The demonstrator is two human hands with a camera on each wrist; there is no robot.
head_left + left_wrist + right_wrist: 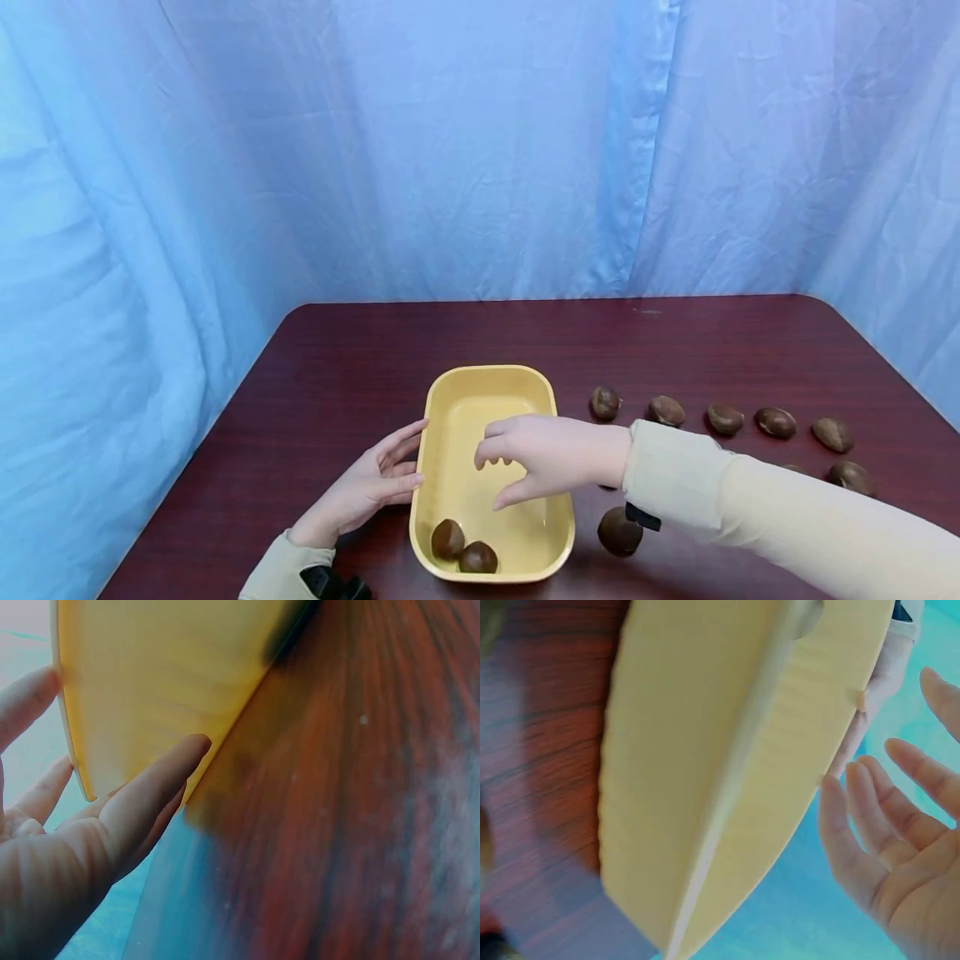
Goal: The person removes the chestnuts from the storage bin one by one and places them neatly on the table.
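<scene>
A yellow rectangular tray [491, 392] stands on the dark table, with two chestnuts [447, 539] lying together in its near left corner. Along the tray's left side is my left hand [367, 483], its fingers straight and touching the rim and outer wall. The left wrist view shows those fingers [154, 784] lying against the yellow side. Over the middle of the tray hovers my right hand [547, 454], fingers loosely bent, nothing between them. In the right wrist view the right palm [922, 885] faces the camera, spread and bare, above the tray wall.
Right of the tray, several chestnuts form a row, including one chestnut [604, 403] near the tray and another [832, 434] at the far end. A closer chestnut [620, 532] sits below the right wrist. The right forearm hides part of this area. Blue curtains [480, 150] surround the table [360, 350].
</scene>
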